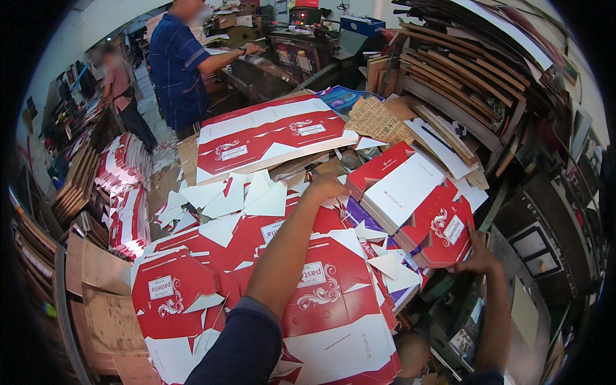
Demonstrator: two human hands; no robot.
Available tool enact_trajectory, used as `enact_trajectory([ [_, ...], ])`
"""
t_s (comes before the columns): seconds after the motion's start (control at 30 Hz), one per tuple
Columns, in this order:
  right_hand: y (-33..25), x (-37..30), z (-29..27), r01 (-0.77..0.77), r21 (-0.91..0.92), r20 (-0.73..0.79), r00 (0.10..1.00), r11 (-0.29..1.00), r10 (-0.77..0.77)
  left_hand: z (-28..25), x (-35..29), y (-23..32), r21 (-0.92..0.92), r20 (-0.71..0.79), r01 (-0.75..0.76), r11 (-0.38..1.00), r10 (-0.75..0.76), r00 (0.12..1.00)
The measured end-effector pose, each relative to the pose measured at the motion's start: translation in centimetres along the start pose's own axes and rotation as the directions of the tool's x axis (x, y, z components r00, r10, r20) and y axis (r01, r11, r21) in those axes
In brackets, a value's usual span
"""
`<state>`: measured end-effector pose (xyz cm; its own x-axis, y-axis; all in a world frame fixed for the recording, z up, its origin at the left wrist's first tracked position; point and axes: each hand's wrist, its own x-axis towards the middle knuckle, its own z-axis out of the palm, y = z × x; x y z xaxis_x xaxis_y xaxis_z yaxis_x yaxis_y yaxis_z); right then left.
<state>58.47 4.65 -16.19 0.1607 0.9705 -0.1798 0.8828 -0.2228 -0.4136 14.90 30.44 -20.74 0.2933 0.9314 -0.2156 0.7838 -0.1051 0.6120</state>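
Note:
A thick stack of red and white die-cut carton blanks lies at the centre right, aligned at a slant. My left hand is at its far left end, fingers curled against the edge and partly hidden. My right hand grips the near right end, with fingers along the side and the thumb low by the bottom edge. Beneath and beside the stack are white and red paper offcuts and a purple printed sheet. Closer to me, more red and white blanks lie in a broad pile under my left forearm.
A large stack of printed sheets lies beyond my left hand. White offcuts are heaped before it. Boards are piled on a rack at the far right. A person in a blue shirt stands by a machine; another person stands farther left.

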Motion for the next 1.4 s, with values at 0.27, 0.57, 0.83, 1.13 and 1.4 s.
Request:
enact_trajectory([
  [0.27, -0.6, 0.1, -0.2, -0.059, -0.018, 0.015, 0.998, 0.998, 0.059, 0.7, 1.0, -0.9, -0.042, -0.066, 0.013, 0.999, -0.016, 0.998],
  [0.57, -0.5, 0.3, -0.2, -0.058, -0.041, 0.028, 0.998, 0.997, 0.059, 0.8, 0.0, 0.0, -0.062, -0.142, 0.086, 0.994, -0.094, 0.985],
  [0.83, -0.4, 0.0, -0.5, -0.053, -0.022, 0.040, 0.998, 0.998, 0.054, 2.4, -1.9, 2.3, 0.138, -0.413, 0.105, 0.985, -0.039, 0.910],
  [1.13, 0.8, 0.7, 0.1, -0.035, -0.064, 0.026, 0.999, 0.997, 0.037, 1.2, 1.5, -1.1, 0.111, -0.168, -0.040, 0.993, 0.059, 0.984],
  [1.4, 1.9, 0.0, 0.3, 0.065, -0.038, -0.023, 0.998, 0.997, -0.066, 2.2, 1.9, -0.5, 0.094, -0.211, -0.037, 0.995, 0.056, 0.976],
])
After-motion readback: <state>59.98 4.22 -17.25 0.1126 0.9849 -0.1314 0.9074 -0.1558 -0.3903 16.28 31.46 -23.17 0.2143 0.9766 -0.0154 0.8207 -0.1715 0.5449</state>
